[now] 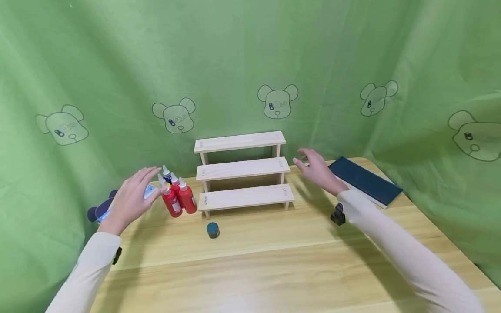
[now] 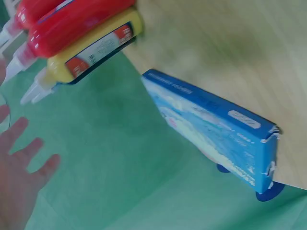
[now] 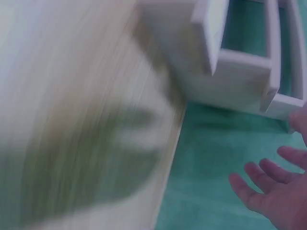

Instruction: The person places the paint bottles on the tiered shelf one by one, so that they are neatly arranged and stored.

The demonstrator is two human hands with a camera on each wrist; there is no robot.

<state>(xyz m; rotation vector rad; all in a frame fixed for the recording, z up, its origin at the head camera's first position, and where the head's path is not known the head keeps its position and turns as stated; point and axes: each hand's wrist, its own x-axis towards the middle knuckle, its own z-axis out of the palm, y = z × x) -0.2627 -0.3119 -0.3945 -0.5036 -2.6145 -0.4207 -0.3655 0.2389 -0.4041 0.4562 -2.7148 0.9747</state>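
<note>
A three-step wooden rack (image 1: 244, 168) stands at the back of the table. My right hand (image 1: 315, 170) hovers just right of it with spread fingers and holds nothing; the right wrist view shows the rack's side near that hand (image 3: 276, 187). My left hand (image 1: 132, 198) is beside a cluster of squeeze paint bottles, its fingers apart and empty. Two red bottles (image 1: 188, 200) stand in front, with a blue bottle (image 1: 167, 175) behind. A yellow bottle (image 2: 96, 50) shows in the left wrist view, near the left hand (image 2: 21, 177).
A small dark teal jar (image 1: 213, 230) sits in front of the rack. Behind the left hand is a blue box (image 2: 211, 129), with dark purple rounded things (image 1: 102, 208) beside it. A dark flat book-like thing (image 1: 364, 180) lies at the right. Green curtain (image 1: 235, 65) hangs behind.
</note>
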